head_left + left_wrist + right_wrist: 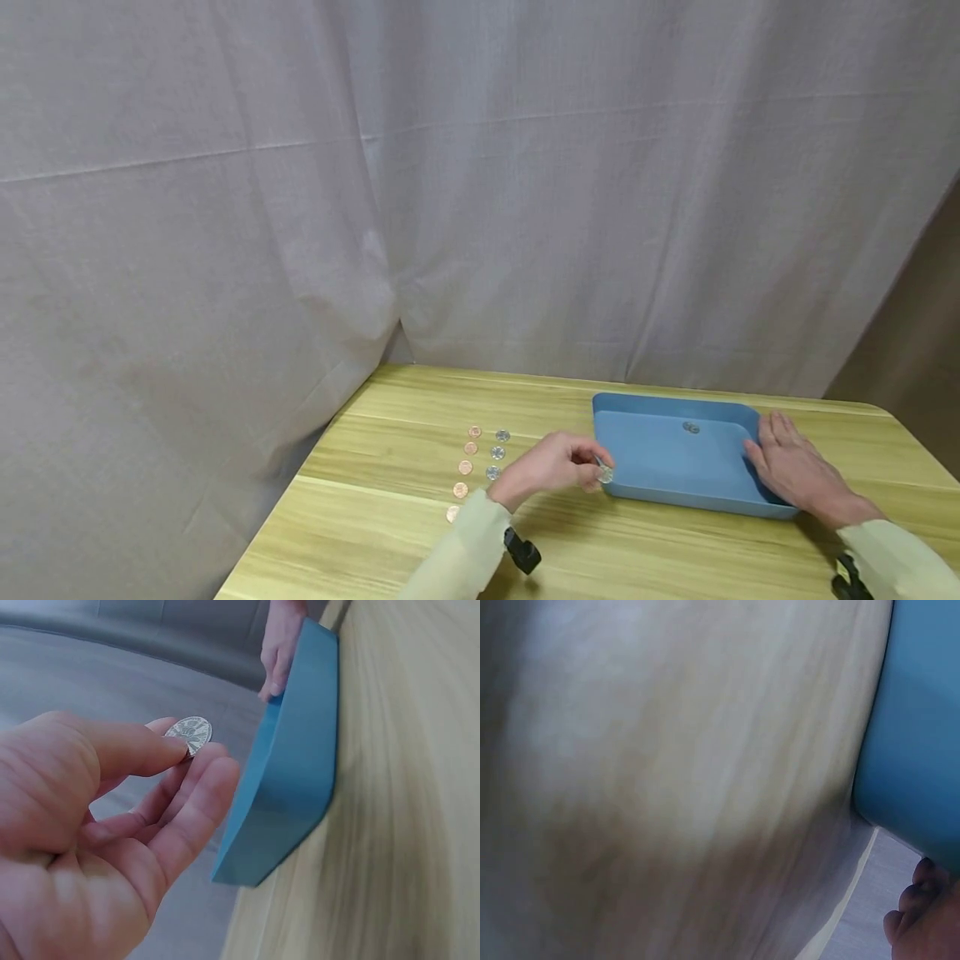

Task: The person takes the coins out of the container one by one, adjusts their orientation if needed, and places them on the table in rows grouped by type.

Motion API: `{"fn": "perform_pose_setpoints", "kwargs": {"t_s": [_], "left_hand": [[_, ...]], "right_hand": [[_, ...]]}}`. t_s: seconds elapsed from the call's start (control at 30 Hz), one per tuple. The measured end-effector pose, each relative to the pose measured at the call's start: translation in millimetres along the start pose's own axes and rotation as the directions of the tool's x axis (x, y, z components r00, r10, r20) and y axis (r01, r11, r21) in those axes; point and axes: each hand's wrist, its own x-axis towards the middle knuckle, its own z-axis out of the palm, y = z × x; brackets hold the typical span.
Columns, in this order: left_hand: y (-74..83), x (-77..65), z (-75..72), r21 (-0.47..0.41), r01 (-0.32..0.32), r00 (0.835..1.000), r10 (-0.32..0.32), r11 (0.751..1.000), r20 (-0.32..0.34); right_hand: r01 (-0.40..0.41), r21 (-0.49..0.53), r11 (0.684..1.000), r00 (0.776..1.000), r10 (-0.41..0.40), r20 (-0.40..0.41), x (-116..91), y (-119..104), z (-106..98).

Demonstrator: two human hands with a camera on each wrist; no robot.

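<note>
Between thumb and fingertips my left hand (558, 463) pinches a silver coin (605, 474) at the left wall of a blue tray (675, 467). The left wrist view shows that coin (192, 733) held up by its edge, apart from the tray wall (289, 787). My right hand (797, 467) rests on the tray's right rim, its fingers fairly straight. Two silver coins (691, 427) lie close together inside the tray, toward the back. In the right wrist view only part of the right hand (930, 922) shows, beside the blue wall.
Left of the tray, a column of several copper coins (465, 467) lies on the wooden table (360, 525). Beside it runs a column of silver coins (498, 453), partly behind my left forearm. A grey curtain (525, 208) hangs behind the table.
</note>
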Motion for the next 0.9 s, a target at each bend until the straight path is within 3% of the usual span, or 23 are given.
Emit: {"fn": "perform_pose_setpoints", "kwargs": {"t_s": [0.27,0.57,0.9], "left_hand": [[-10.2,-21.7,-18.3,0.089,0.018,1.000,-0.020,0.996,0.022],[-29.5,-39.4,-42.4,0.110,0.062,0.998,-0.063,0.992,0.003],[-43.7,-60.3,-77.1,0.254,0.100,0.995,-0.092,0.962,-0.040]], "right_hand": [[0.009,-0.013,1.000,1.000,-0.009,-0.009,0,2,1],[0.015,-0.012,1.000,1.000,-0.015,-0.011,1,3,2],[0.008,-0.019,1.000,1.000,-0.008,-0.007,0,2,2]]}}
